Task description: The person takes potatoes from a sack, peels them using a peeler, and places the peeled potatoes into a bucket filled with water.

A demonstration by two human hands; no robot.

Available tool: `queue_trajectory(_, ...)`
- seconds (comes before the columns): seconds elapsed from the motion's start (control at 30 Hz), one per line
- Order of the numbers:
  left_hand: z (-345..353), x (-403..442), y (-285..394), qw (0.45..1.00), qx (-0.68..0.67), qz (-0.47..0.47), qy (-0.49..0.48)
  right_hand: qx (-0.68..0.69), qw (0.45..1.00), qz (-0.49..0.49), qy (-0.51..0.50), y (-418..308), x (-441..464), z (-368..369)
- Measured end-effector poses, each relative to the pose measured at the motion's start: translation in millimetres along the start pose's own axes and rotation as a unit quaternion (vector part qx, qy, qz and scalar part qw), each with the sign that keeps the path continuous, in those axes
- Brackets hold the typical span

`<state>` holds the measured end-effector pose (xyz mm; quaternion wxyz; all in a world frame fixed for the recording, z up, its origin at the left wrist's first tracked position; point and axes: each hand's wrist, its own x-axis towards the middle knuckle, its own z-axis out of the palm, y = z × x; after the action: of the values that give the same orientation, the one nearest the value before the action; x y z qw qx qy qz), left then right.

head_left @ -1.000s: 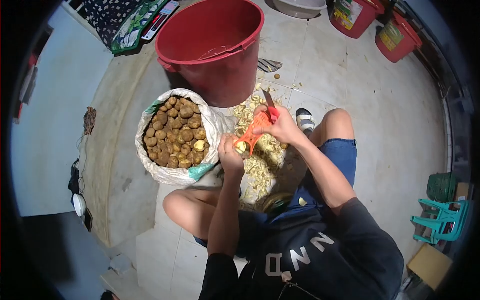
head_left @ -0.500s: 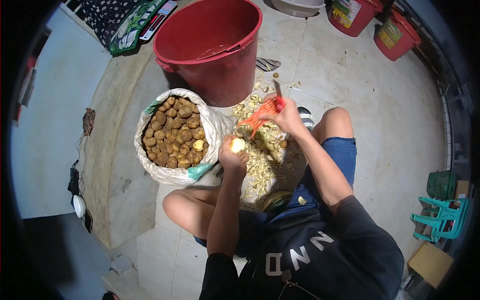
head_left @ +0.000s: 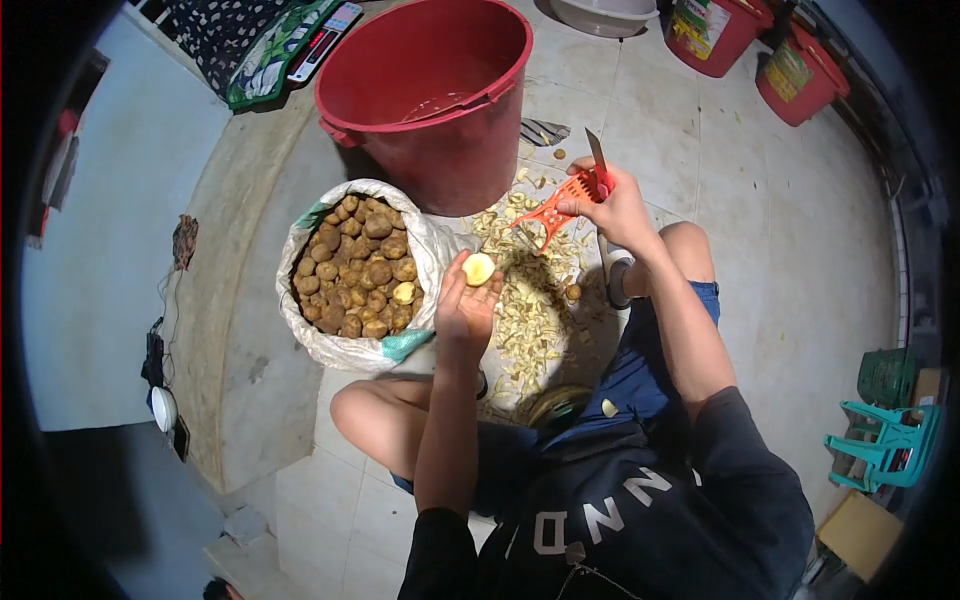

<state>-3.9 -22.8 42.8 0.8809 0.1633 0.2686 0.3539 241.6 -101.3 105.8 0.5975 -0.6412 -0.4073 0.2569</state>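
I identify the support surface as a light tiled floor. On it, at top centre, I locate a large red tub; left of centre, just beside the tub, an open white sack of potatoes. Loose peelings cover the tiles at centre. Near the top edge I note a grey basin, and at upper right two red buckets. One small potato lies above the peelings.

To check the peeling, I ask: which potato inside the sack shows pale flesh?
The potato near the sack's rim, toward the left hand: mostly pale yellow, while the others show brown skin.
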Motion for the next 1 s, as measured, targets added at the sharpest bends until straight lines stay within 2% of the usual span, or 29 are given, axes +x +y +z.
queue_trajectory(0.07,2.1,6.1,-2.7,1.0,0.002,0.011,0.011,-0.097,0.995,-0.018,0.004,2.1,7.5,-13.9)
queue_trajectory(0.13,1.7,20.2,-1.7,0.99,0.128,-0.042,-0.03,-0.079,0.997,-0.012,0.01,4.7,16.4,-28.8)
queue_trajectory(0.17,6.3,36.1,4.0,0.984,0.142,-0.095,-0.05,-0.09,0.995,-0.037,0.027,7.7,20.6,-36.6)
queue_trajectory(0.2,2.3,66.3,8.6,0.988,0.11,-0.092,-0.051,-0.102,0.992,-0.059,0.043,10.6,21.8,-43.7)
queue_trajectory(0.23,20.5,80.6,27.6,0.994,0.08,-0.026,-0.075,-0.079,0.994,-0.047,0.058,8.4,22.3,-49.7)
queue_trajectory(0.27,57.5,89.2,51.8,0.998,0.028,0.028,-0.047,-0.081,0.994,-0.038,0.063,14.9,22.2,-57.9)
queue_trajectory(0.3,76.3,103.5,72.8,0.995,-0.047,0.049,-0.079,-0.079,0.994,-0.01,0.078,21.4,22.5,-66.7)
queue_trajectory(0.33,79.5,126.6,82.2,0.988,-0.035,0.12,-0.094,-0.077,0.993,0.016,0.093,27.0,22.4,-74.9)
queue_trajectory(0.4,86.4,150.8,72.6,0.978,0.15,0.142,-0.033,-0.072,0.991,0.016,0.114,21.8,25.0,-86.9)
queue_trajectory(0.47,51.9,182.2,34.1,0.954,0.287,0.081,-0.026,-0.169,0.976,0.019,0.138,20.6,29.4,-100.2)
queue_trajectory(0.53,9.4,189.1,-29.1,0.896,0.441,0.055,0.003,-0.155,0.976,0.026,0.15,26.9,32.7,-111.3)
queue_trajectory(0.57,-62.2,218.2,-68.1,0.866,0.488,0.032,-0.108,-0.164,0.975,0.032,0.149,26.0,32.6,-115.3)
queue_trajectory(0.63,-110.3,218.5,-129.1,0.739,0.663,-0.05,-0.108,-0.148,0.977,0.04,0.146,34.4,31.2,-120.5)
queue_trajectory(0.67,-96.2,193.0,-164.1,0.623,0.776,-0.103,0.003,-0.153,0.976,0.049,0.148,35.8,31.6,-123.2)
queue_trajectory(0.73,-184.0,187.0,-241.8,0.676,0.731,0.007,-0.092,-0.178,0.973,0.059,0.133,30.7,31.0,-126.4)
queue_trajectory(0.8,-175.6,172.8,-272.4,0.608,0.784,-0.06,-0.107,-0.173,0.973,0.08,0.127,27.1,31.6,-128.7)
queue_trajectory(0.83,-140.1,162.5,-270.2,0.57,0.808,-0.106,-0.1,-0.127,0.978,0.099,0.131,25.8,32.9,-128.1)
queue_trajectory(0.87,-128.8,161.8,-277.1,0.573,0.805,-0.113,-0.101,-0.078,0.981,0.117,0.135,24.8,34.1,-126.2)
queue_trajectory(0.93,-121.1,167.7,-291.2,0.426,0.88,-0.087,-0.191,-0.086,0.978,0.131,0.134,22.0,38.5,-121.4)
queue_trajectory(0.97,-132.1,175.8,-307.0,0.414,0.877,-0.112,-0.218,-0.099,0.979,0.128,0.122,19.3,41.0,-119.6)
queue_trajectory(1.0,-141.2,179.5,-321.8,0.33,0.912,-0.088,-0.227,-0.113,0.98,0.124,0.111,19.2,43.8,-118.4)
